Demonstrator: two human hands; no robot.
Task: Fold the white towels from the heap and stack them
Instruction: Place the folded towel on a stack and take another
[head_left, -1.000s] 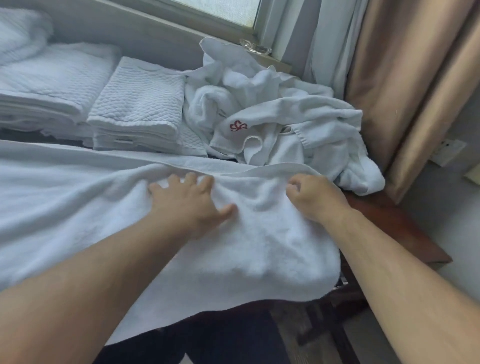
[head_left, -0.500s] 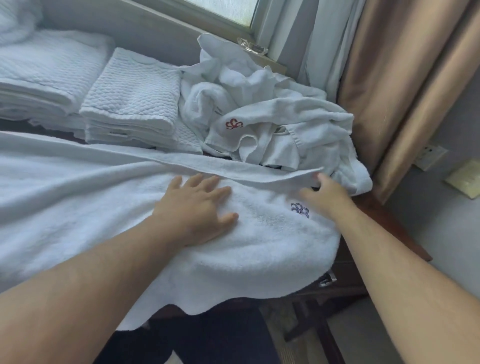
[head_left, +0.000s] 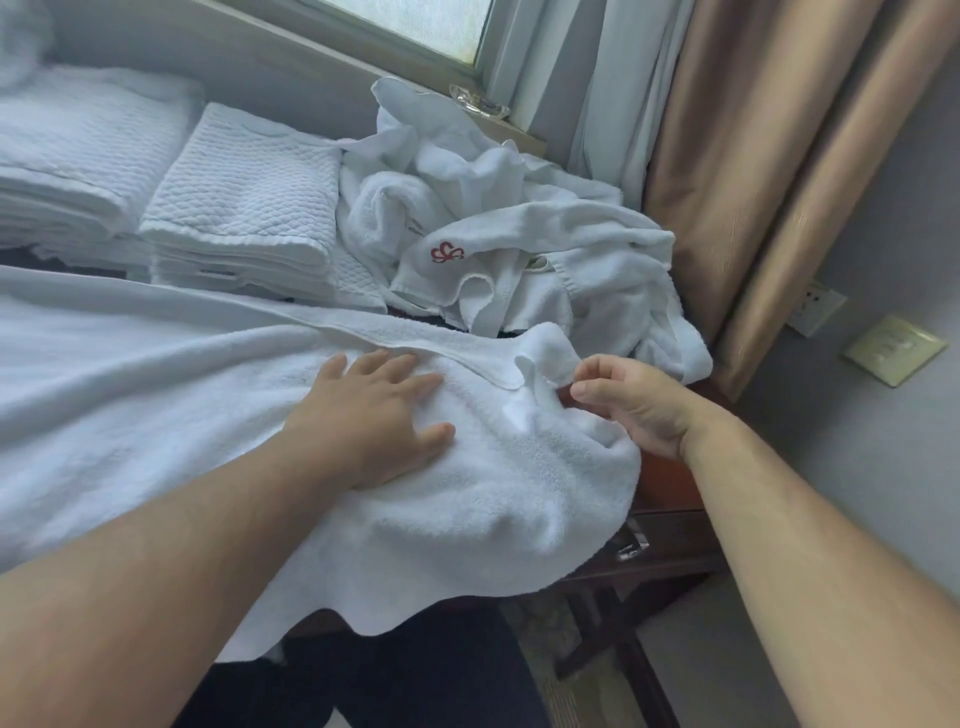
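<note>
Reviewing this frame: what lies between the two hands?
In the head view, only the spread towel: its hemmed edge and a raised corner, between the flat left hand and the pinching right hand.

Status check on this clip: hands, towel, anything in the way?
Left hand flat, pressing the spread towel. Right hand pinching its raised corner. Heap behind, folded stacks far left; nothing blocking.
</note>
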